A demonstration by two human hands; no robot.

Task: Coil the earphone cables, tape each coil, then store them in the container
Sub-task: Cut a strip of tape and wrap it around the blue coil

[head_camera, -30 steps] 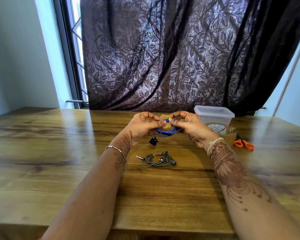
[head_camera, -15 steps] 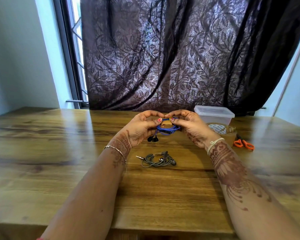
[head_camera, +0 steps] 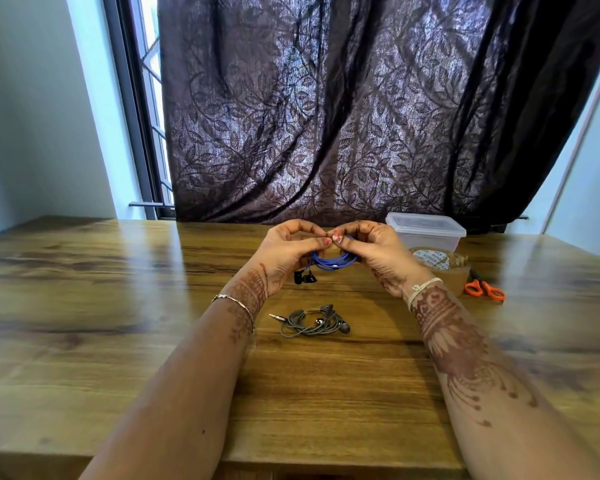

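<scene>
Wooden worktop (head_camera: 84, 306), leaf-patterned curtain (head_camera: 326, 116) behind.
Both grips, left hand (head_camera: 284, 252) and right hand (head_camera: 378, 252), pinch coiled blue earphone cable (head_camera: 333, 262).

One wide-angle view, worn on the person's head, looking forward and down from just over the near edge of the wooden table (head_camera: 84, 323). It's close in, the table filling the lower half of the frame, and it faces straight across the table to the dark curtain (head_camera: 326, 116) behind its far edge.
</scene>
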